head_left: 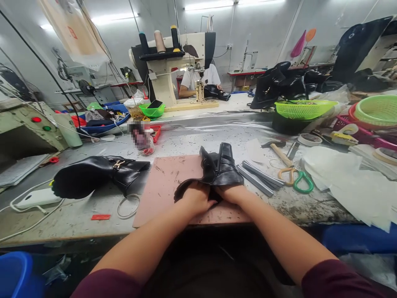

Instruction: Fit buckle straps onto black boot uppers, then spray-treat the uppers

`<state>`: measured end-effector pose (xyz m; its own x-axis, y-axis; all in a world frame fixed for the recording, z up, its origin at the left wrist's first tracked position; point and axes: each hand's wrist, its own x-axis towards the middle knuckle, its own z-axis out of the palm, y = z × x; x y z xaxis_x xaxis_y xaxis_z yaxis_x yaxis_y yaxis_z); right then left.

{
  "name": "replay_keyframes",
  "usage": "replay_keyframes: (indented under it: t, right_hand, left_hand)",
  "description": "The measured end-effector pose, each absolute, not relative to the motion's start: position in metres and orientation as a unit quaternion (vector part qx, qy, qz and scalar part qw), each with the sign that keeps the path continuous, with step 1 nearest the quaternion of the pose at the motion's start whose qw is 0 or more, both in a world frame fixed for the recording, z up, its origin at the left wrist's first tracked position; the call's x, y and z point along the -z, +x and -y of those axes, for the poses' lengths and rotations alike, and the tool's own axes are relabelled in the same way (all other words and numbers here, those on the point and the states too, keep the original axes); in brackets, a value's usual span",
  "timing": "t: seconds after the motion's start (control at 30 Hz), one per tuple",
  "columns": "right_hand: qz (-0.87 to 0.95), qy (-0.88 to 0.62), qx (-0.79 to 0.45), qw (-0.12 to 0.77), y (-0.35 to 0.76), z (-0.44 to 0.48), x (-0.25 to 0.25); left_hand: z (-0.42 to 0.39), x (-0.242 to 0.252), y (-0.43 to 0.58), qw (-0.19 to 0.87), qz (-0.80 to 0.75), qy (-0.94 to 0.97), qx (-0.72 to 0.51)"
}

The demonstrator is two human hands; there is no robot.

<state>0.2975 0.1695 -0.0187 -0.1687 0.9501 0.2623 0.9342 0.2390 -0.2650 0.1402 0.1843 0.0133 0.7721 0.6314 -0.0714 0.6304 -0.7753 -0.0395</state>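
Note:
In front of me a black leather boot upper [228, 165] with straps stands on a pinkish work board [164, 174], its wide lower edge flared towards me. My left hand [198, 198] holds that edge from the near left, fingers tucked under the leather and thumb showing. From the near right, my right hand [229, 193] reaches into the same upper; its fingers are hidden by the leather. A second black boot upper [102, 174] with a gold buckle lies on its side left of the board. Grey striped strips [259, 178] lie just right of the board.
Scissors [296, 179], a hammer [281, 154] and white sheets [338, 169] lie to the right. Green baskets [305, 109] and a pile of black uppers [279, 82] stand behind them. A metal ring [128, 207] lies left. Across the table, a person sits behind a sewing machine [167, 78].

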Motion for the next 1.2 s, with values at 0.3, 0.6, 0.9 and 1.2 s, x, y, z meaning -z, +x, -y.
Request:
replay_keyframes:
  t: [0.3,0.6,0.9,1.2]
  right_hand:
    - [0.746,-0.660,-0.024,0.087,0.268,-0.173,0.004]
    - [0.780,-0.601,-0.048,0.169,0.256,-0.134,0.032]
    - [0.520,-0.540,-0.368,0.551,0.251,-0.123,0.014]
    - [0.746,-0.561,-0.101,0.343,0.205,-0.168,-0.041]
  left_hand:
    - [-0.173,0.010,0.119,0.069,0.345,-0.936,0.031]
    - [-0.161,0.024,0.082,0.129,0.240,-0.957,0.098]
    - [-0.160,-0.009,0.061,0.052,0.408,-0.821,0.395]
    - [-0.113,0.011,0.105,-0.489,0.389,-0.754,0.203]
